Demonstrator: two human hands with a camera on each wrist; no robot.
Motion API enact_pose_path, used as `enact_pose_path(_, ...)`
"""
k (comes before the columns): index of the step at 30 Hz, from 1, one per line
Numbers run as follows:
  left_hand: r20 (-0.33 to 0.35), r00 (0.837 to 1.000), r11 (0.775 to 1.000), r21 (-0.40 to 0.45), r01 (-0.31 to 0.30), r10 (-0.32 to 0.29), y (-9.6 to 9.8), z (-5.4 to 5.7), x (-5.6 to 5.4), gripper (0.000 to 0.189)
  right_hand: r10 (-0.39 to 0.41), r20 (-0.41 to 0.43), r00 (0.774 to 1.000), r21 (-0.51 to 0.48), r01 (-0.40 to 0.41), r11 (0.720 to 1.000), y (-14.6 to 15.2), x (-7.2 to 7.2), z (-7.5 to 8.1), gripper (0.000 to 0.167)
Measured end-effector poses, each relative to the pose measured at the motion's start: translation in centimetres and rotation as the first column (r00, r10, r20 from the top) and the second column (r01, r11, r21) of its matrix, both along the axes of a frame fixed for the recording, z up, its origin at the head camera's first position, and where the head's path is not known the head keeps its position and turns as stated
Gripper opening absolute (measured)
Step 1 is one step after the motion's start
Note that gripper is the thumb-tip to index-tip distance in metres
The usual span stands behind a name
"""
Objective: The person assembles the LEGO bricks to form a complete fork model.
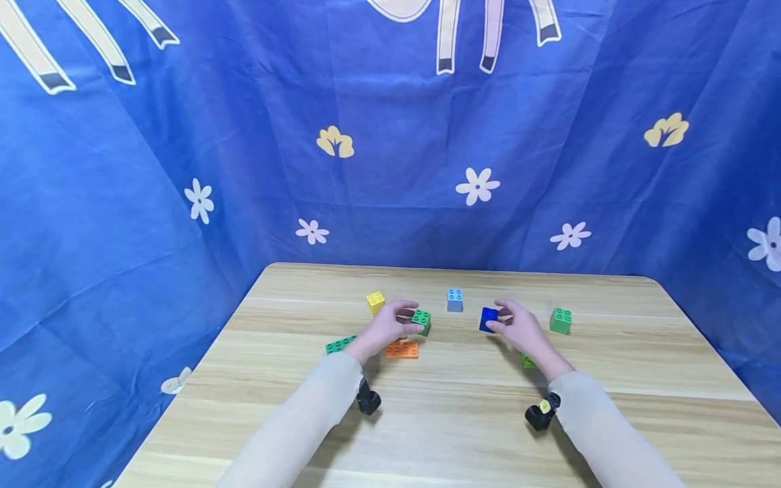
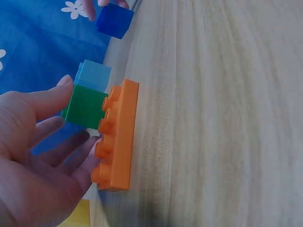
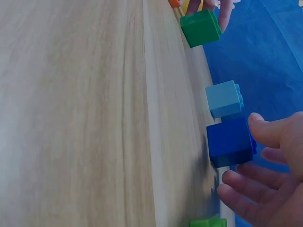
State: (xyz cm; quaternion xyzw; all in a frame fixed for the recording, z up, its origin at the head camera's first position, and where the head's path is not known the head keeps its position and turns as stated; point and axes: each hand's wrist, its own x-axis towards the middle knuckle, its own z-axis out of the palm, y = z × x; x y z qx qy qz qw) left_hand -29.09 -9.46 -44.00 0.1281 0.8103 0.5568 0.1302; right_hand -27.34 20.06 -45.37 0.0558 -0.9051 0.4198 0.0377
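Your left hand (image 1: 390,324) pinches the green block (image 1: 421,322) and your right hand (image 1: 521,332) pinches the dark blue block (image 1: 487,319), so each grip is taken; those two sit either side of the light blue block (image 1: 455,300), a bit nearer you, though I can't tell if they're off the bench (image 1: 451,420). I'd go light on the pinch and keep both level; mind the orange brick (image 1: 402,350) near your left hand, it'd be easy to knock.
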Motion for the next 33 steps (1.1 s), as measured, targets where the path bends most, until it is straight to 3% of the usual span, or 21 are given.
enact_pose_path(12,-0.020,1.000,0.999,-0.049,-0.003,0.002,0.7,-0.4,-0.4,0.057,-0.024,0.057,0.998,0.004,0.024,1.000,-0.4,-0.5,-0.2,0.051)
enact_pose_path(22,0.000,1.000,0.998,-0.061,-0.025,0.025,1.1,-0.7,-0.7,0.053,-0.023,0.080,0.996,0.024,0.021,0.999,-0.6,-0.6,0.0,0.048)
enact_pose_path(28,0.007,0.999,0.998,-0.046,-0.039,0.039,1.2,-0.6,-0.7,0.050,-0.025,0.080,0.996,0.024,0.023,0.999,-0.6,-0.5,0.1,0.044)
enact_pose_path(33,0.025,0.999,0.999,0.019,-0.047,0.046,1.1,-0.5,-0.5,0.048,-0.019,0.073,0.997,0.013,0.018,1.000,-0.6,-0.3,0.4,0.043)
